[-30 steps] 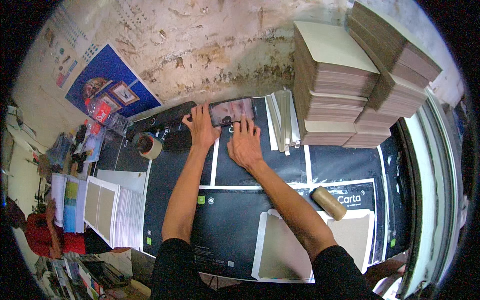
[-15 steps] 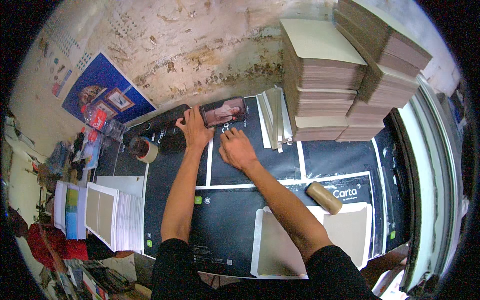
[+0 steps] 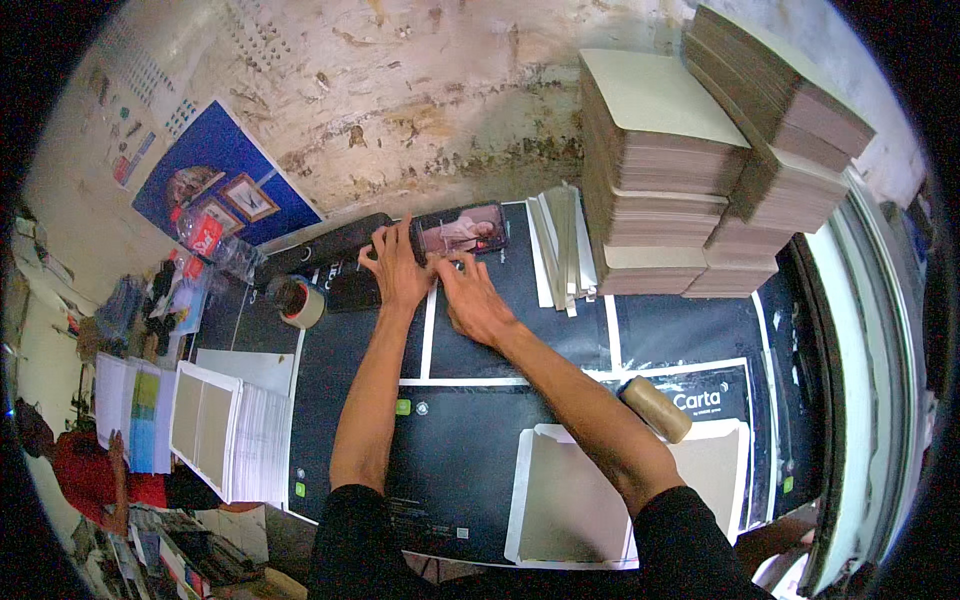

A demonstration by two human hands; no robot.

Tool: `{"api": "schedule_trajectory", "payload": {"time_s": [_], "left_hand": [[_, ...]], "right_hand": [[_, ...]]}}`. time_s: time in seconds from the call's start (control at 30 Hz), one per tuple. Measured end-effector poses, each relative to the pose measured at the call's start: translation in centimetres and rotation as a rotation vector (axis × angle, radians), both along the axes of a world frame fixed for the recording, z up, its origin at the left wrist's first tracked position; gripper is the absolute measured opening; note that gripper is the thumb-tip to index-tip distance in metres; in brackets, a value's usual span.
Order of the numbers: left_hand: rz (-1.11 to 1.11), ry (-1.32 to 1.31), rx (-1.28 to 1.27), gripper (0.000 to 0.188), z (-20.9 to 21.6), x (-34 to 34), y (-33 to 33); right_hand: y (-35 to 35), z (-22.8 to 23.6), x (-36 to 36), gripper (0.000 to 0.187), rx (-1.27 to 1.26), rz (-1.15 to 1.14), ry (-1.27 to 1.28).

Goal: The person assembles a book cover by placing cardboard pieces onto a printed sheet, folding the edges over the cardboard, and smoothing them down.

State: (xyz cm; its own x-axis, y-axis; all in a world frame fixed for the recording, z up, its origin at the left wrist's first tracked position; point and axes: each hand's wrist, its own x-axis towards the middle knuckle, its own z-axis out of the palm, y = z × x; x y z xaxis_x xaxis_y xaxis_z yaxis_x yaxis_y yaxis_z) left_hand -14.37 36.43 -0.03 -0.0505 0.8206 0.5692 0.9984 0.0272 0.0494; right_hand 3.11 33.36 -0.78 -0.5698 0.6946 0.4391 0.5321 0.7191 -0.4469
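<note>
My left hand [image 3: 392, 268] fingers pinch the left end of the black rectangular phone [image 3: 462, 230]. My right hand [image 3: 472, 300] lies flat on the black worktop [image 3: 520, 330], fingers spread.

Phone [image 3: 462, 231] lies at the desk's far edge, screen lit, pinkish picture. Blue rectangular poster [image 3: 222, 180] leans on the wall past the far left corner. Small red label [image 3: 206, 236] beside it, possibly on a bottle.

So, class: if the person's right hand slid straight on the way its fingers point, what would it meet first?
The right hand points up the table toward the phone lying near the wall. That phone looks first in line, with the fingertips already close to its lower edge; depth is hard to judge.
</note>
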Motion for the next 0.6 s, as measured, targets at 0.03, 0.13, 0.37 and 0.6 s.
{"api": "schedule_trajectory", "payload": {"time_s": [0.03, 0.13, 0.37, 0.6], "left_hand": [[-0.015, -0.017, 0.001, 0.094, -0.1, 0.1, 0.0], [-0.043, -0.019, 0.020, 0.085, -0.2, -0.1, 0.5], [-0.081, -0.022, 0.035, 0.060, -0.2, -0.7, 0.3], [-0.045, 0.006, 0.035, 0.077, -0.4, 0.4, 0.6]], "right_hand": [[0.4, 0.0, -0.2, 0.087, 0.003, -0.003, 0.028], [2.0, 0.5, -1.5, 0.100, 0.019, -0.001, 0.043], [3.1, 1.4, -3.0, 0.098, -0.030, 0.034, -0.226], [1.0, -1.6, -1.7, 0.075, 0.148, -0.161, -0.092]]}}
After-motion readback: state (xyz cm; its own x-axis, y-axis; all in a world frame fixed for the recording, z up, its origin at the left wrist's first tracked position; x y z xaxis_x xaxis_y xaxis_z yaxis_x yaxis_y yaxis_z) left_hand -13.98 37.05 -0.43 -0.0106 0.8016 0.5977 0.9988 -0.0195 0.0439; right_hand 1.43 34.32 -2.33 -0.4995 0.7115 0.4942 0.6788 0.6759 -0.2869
